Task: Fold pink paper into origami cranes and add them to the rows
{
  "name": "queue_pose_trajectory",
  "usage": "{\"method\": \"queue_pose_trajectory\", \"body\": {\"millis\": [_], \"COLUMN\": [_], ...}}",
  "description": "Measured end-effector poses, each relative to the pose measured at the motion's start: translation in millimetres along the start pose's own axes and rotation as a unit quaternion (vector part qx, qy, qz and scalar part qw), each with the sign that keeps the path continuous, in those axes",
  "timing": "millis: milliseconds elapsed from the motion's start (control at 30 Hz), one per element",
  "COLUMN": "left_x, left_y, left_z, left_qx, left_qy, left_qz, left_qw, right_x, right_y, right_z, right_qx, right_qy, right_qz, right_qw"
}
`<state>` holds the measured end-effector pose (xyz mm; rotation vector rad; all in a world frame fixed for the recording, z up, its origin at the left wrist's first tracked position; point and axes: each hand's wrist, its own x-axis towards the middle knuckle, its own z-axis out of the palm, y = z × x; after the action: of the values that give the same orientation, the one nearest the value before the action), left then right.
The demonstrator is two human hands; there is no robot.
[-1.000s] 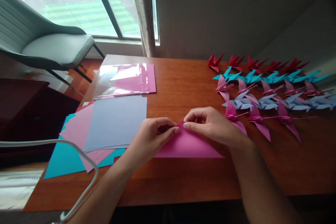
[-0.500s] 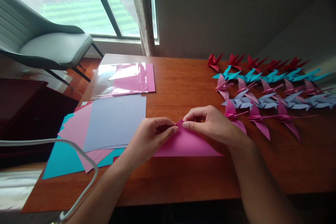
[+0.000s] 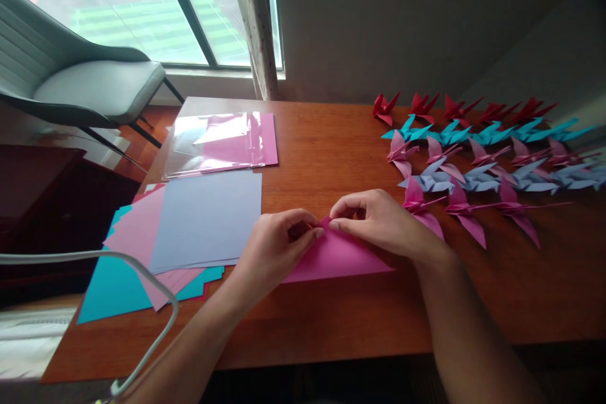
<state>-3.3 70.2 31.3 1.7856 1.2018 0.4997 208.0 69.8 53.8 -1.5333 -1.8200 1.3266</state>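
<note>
A magenta paper sheet (image 3: 338, 257), folded into a triangle, lies on the wooden table (image 3: 331, 145) in front of me. My left hand (image 3: 272, 249) pinches its top corner from the left, fingers closed on the paper. From the right, my right hand (image 3: 379, 221) pinches the same tip with thumb and forefinger. Both hands rest low on the table, fingertips almost touching at the paper's peak.
A stack of loose sheets (image 3: 189, 227), lilac on top of pink and teal, lies at the left. Behind it is a clear plastic sleeve with pink paper (image 3: 222, 142). Rows of folded paper cranes (image 3: 478, 158) fill the right side. A grey chair (image 3: 89, 85) stands by the window. A white cable (image 3: 142, 303) loops at lower left.
Both hands have stayed pinched on the paper's tip, shifting only slightly. The view has tilted a little.
</note>
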Motion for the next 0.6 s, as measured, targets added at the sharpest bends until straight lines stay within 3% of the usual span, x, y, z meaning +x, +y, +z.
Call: {"method": "queue_pose_trajectory", "body": {"millis": [267,600], "left_x": [2,6], "left_y": [6,6], "left_z": [8.4,14.3], "left_qx": [0.168,0.335], "left_qy": [0.018,0.036], "left_qz": [0.024,0.050], "left_qw": [0.985,0.940], "right_x": [3,9], "right_y": [6,7], "right_z": [1,10], "right_qx": [-0.093,-0.209], "right_qy": [0.023,0.023], "right_qz": [-0.048,-0.041], "right_qw": [0.994,0.977]}}
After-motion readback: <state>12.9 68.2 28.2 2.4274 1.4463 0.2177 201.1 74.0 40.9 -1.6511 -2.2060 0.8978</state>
